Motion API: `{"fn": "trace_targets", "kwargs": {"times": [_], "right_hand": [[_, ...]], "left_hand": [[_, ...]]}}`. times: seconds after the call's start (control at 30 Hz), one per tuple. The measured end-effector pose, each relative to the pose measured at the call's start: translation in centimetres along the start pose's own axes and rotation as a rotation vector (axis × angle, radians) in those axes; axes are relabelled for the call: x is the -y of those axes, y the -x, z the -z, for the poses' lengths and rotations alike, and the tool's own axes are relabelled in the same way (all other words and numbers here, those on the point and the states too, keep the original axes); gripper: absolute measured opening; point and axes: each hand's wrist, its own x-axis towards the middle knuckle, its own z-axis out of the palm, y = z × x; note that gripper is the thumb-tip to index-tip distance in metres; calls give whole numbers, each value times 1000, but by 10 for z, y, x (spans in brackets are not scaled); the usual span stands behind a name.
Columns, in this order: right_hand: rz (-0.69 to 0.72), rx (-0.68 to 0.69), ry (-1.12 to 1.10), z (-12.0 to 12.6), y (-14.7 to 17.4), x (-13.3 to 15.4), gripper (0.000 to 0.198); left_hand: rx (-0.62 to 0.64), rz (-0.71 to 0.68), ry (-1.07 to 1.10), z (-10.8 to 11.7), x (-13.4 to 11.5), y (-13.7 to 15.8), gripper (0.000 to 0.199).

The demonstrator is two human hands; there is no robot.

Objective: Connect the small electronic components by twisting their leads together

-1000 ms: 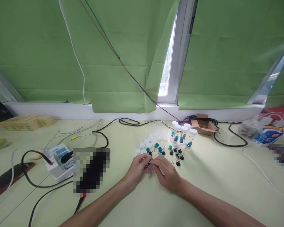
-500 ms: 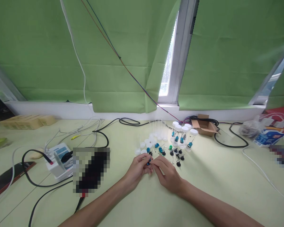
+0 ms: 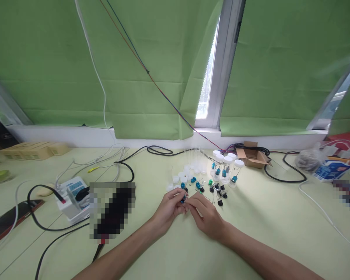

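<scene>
The left hand point(image 3: 169, 205) pinches a small blue piece point(image 3: 182, 199) between closed fingertips; the right hand point(image 3: 204, 212) bunches its fingertips beside it, their hold indeterminate. Neither hand has shifted appreciably: handling continues in place. Beyond lie black pieces point(image 3: 220, 203); farther, capped tubes point(image 3: 238, 163) stand.

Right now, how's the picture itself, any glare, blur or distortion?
Head view: daylight glares through the window gap; window frames slant, suggesting wide-lens distortion; the small blue part in the left hand is too small for clear detail; a blocky pixelated patch hides something on the table.
</scene>
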Motion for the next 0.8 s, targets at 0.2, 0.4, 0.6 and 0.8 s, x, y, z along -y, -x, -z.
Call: {"fn": "trace_targets", "kwargs": {"times": [0.2,0.4,0.6,0.8], "right_hand": [[-19,41,17,1,-2,0,29],[-12,77,34,2,-2,0,31],[11,91,29,3,-3,0,34],[4,128,23,4,-2,0,37]], "left_hand": [[28,-29,-40,1,-2,2,21],[36,-74,-96,0,-6,1,23],[48,-120,-152,-2,-10,2,25],[57,-146,-184,-1,-11,1,27]]}}
